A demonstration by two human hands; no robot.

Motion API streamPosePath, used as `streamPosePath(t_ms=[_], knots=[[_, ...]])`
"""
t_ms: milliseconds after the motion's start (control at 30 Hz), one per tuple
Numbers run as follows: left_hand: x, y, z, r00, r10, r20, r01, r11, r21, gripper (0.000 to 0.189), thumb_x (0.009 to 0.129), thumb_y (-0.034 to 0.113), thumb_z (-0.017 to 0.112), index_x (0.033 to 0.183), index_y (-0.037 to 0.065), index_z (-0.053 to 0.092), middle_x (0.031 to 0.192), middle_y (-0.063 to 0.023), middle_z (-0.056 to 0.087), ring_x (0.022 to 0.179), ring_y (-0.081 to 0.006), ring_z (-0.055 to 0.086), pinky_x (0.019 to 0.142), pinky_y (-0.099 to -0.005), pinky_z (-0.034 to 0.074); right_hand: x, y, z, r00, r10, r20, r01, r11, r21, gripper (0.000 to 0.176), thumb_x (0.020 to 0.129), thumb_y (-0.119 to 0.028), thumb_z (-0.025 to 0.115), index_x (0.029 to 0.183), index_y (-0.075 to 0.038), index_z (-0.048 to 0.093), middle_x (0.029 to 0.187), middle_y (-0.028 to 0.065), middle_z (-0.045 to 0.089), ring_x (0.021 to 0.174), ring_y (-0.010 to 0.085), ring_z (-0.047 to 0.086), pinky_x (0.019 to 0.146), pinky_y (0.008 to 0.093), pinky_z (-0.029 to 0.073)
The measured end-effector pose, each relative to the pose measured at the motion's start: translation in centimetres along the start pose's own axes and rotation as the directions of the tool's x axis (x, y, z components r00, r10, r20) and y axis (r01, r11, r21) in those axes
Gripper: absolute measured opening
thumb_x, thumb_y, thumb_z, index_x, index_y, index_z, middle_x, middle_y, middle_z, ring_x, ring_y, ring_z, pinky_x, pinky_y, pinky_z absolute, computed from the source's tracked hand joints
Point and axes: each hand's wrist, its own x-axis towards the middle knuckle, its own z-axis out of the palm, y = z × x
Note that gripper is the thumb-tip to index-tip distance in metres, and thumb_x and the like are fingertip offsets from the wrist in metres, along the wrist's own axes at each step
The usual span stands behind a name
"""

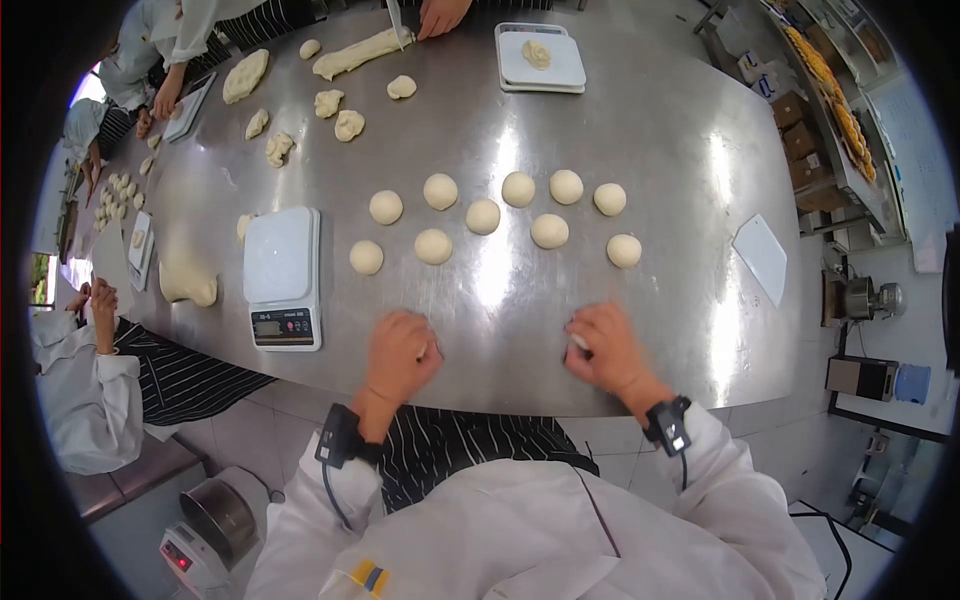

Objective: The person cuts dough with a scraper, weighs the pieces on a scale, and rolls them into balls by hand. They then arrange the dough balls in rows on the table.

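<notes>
My left hand (403, 352) is curled on the steel table near its front edge, with a bit of pale dough showing between the fingers. To the right, my right hand (603, 348) is curled in the same way, and a small pale piece shows at its thumb. Beyond both hands lie several smooth round dough balls (483, 216) in loose rows. The nearest ball to my left hand is at the left end (366, 257); another ball (624, 251) lies just beyond my right hand.
A white digital scale (282, 255) stands at the left, and another scale (541, 60) holds dough at the back. A white scraper (761, 258) lies at the right. Co-workers' hands (440, 16) handle dough at the far side; another person (90, 390) stands at the left.
</notes>
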Motion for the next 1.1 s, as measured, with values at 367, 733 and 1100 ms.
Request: streamPosePath(t_ms=[367,733,1100], knots=[[0.7,0.1,0.5,0.999,0.043,0.007,-0.043,0.999,0.025,0.019,0.060,0.003,0.072,0.077,0.010,0.064,0.087,-0.0043,0.063,0.085,-0.0266,0.059,0.079,-0.0368,0.048,1.3,1.3,0.2,0.997,-0.044,-0.070,0.045,0.999,0.006,0.011,0.066,-0.010,0.070,0.073,-0.010,0.061,0.083,0.0049,0.058,0.086,0.0261,0.057,0.079,0.0385,0.047],[1.9,-0.5,0.8,0.995,0.103,-0.003,-0.103,0.995,-0.011,0.019,0.061,0.005,0.071,0.078,0.010,0.063,0.089,-0.0036,0.062,0.090,-0.0263,0.059,0.082,-0.0375,0.048,3.0,1.4,1.4,0.997,-0.072,0.036,0.066,0.987,0.147,0.014,0.068,-0.012,0.073,0.067,-0.009,0.059,0.083,0.0030,0.059,0.084,0.0250,0.056,0.076,0.0381,0.047],[2.6,-1.3,0.9,0.986,0.162,0.022,-0.162,0.987,-0.007,0.021,0.061,0.005,0.071,0.079,0.010,0.062,0.090,-0.0053,0.061,0.089,-0.0282,0.058,0.082,-0.0389,0.048,3.8,0.1,2.1,0.995,-0.026,-0.091,0.025,0.999,-0.020,0.011,0.065,-0.011,0.071,0.070,-0.011,0.061,0.085,0.0035,0.059,0.086,0.0253,0.057,0.078,0.0375,0.047]])
